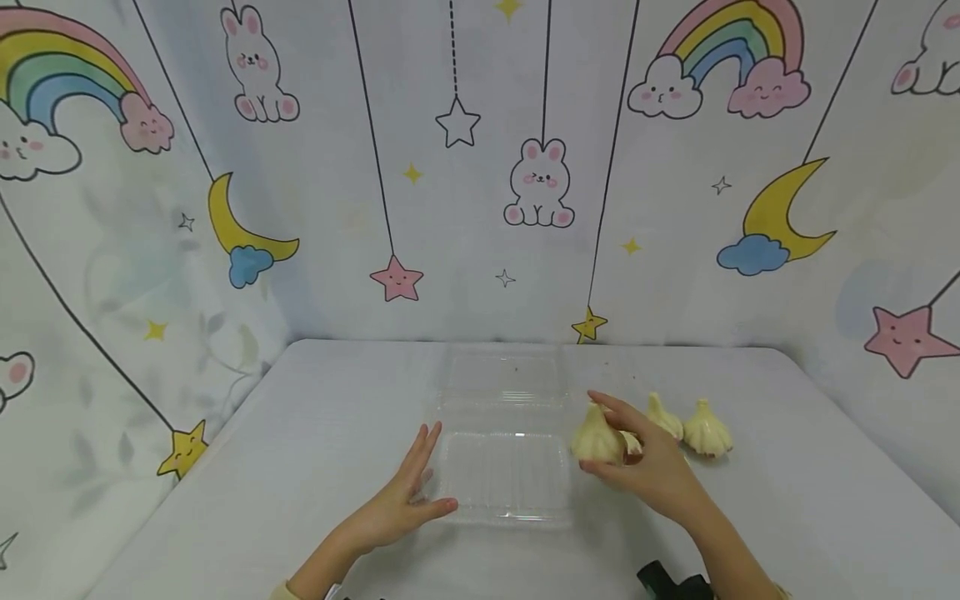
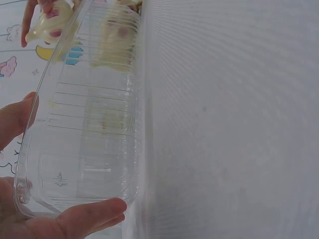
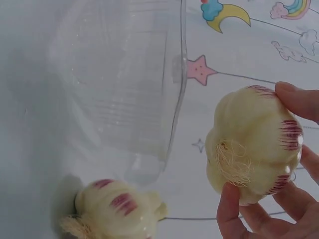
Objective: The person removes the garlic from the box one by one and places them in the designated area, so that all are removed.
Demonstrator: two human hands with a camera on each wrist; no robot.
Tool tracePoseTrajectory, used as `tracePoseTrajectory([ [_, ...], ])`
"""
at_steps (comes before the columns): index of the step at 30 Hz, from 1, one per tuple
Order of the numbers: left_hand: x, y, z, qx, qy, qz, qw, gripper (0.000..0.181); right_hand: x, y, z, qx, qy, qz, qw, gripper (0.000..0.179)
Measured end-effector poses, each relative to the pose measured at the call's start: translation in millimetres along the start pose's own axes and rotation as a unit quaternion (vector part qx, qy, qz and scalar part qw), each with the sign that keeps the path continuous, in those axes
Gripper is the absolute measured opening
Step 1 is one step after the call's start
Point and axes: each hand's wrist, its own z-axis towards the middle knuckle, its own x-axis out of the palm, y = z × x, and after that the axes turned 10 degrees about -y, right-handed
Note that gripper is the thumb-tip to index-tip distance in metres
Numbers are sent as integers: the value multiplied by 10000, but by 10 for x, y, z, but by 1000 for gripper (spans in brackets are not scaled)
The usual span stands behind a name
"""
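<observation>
My right hand [image 1: 652,467] grips a pale garlic bulb [image 1: 597,437] between thumb and fingers, just right of a clear plastic clamshell box [image 1: 502,479]. In the right wrist view this garlic bulb [image 3: 244,134] shows purple streaks and a tuft of dry roots, held off the table. With fingers spread and fairly straight, my left hand [image 1: 405,496] rests against the left side of the box; the left wrist view has its fingers [image 2: 94,214] along the clear wall. The box stands open, its lid [image 1: 501,379] folded back away from me. Nothing shows inside.
Two garlic bulbs, one nearer [image 1: 663,418] and one farther right [image 1: 707,429], stand on the white table [image 1: 315,417]. Another garlic bulb [image 1: 633,445] is mostly hidden behind my right hand. A dark object [image 1: 671,581] lies at the front edge. A patterned cloth backdrop [image 1: 465,217] rises behind.
</observation>
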Motion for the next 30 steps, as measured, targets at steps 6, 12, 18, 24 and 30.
tracePoseTrajectory([
  [6, 9, 9, 5, 30, -6, 22, 10000, 91, -167, 30, 10, 321, -85, -342, 9989, 78],
  [12, 7, 42, 14, 10, -35, 84, 10000, 91, -360, 47, 21, 463, -202, -852, 9951, 85],
  [18, 14, 55, 18, 60, -19, 68, 10000, 91, -504, 19, 8, 527, -217, -1125, 9920, 88],
  [24, 7, 32, 17, 65, -1, 81, 9999, 91, -638, -33, 17, 621, -81, -1370, 9886, 87],
  [30, 2, -5, 4, 47, -35, 80, 10000, 91, -746, -102, 29, 745, 47, -1468, 9863, 85],
])
